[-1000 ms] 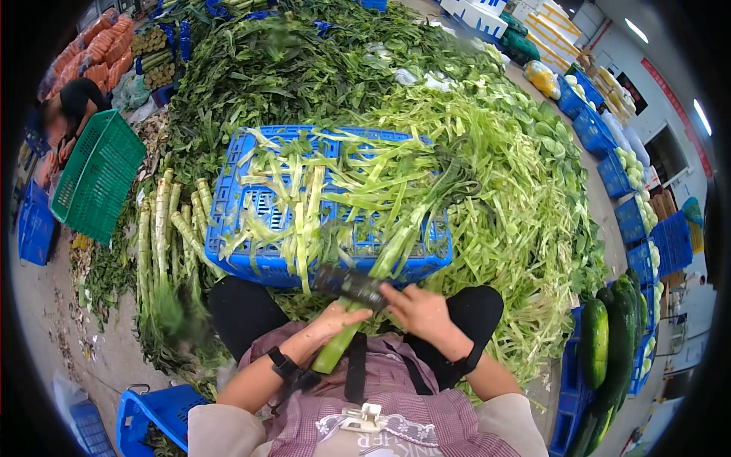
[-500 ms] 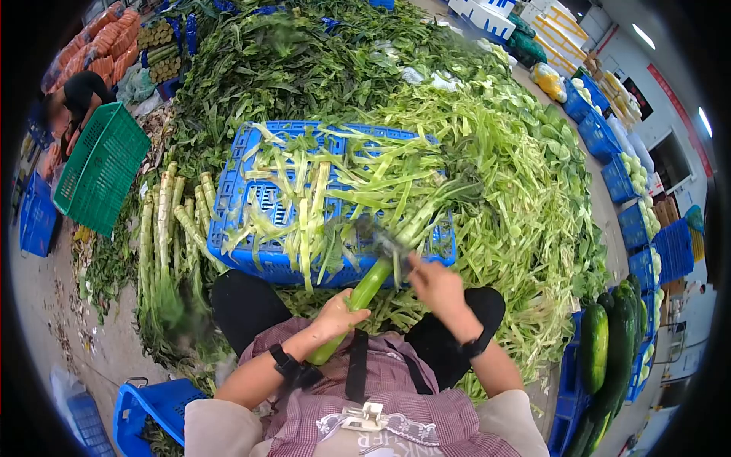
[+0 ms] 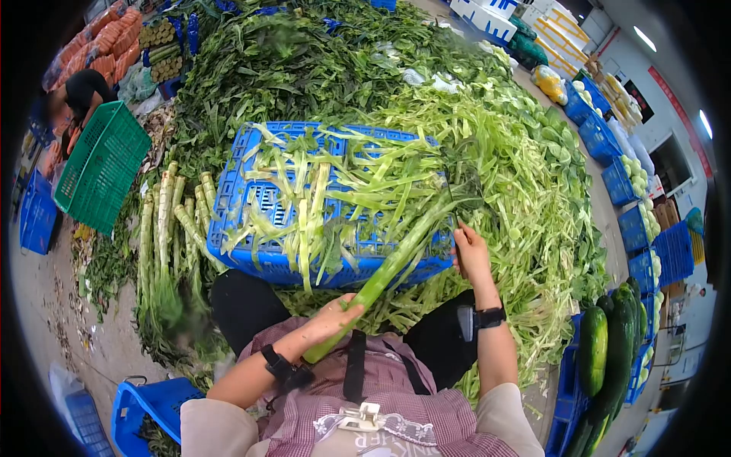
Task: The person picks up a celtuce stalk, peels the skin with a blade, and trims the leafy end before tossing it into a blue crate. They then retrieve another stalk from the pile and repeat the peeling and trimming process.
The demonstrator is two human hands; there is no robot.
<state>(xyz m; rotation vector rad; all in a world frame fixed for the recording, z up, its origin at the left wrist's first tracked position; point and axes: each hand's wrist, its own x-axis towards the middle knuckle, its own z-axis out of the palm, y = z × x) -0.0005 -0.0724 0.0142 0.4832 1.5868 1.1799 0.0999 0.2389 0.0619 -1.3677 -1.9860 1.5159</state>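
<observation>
My left hand (image 3: 333, 321) is wrapped round the lower end of a pale green celtuce stem (image 3: 391, 268). The stem slants up and right over the front edge of a blue upturned crate (image 3: 304, 266), with leaves at its far tip. My right hand (image 3: 472, 253) is closed on a thin dark-bladed tool (image 3: 454, 217), seen nearly edge-on beside the leafy end. Long green peelings (image 3: 381, 183) lie strewn across the crate.
Unpeeled celtuce stems (image 3: 164, 221) lie left of the crate. A big heap of peelings (image 3: 525, 221) spreads right, with dark leaves (image 3: 282, 68) behind. Wax gourds (image 3: 620, 343) rest at the right. At left, a person (image 3: 85, 95) bends behind a green basket (image 3: 106, 167).
My right hand with the tool has moved right and slightly up, away from the middle of the stem. My left hand keeps its hold, and the stem's full length now shows.
</observation>
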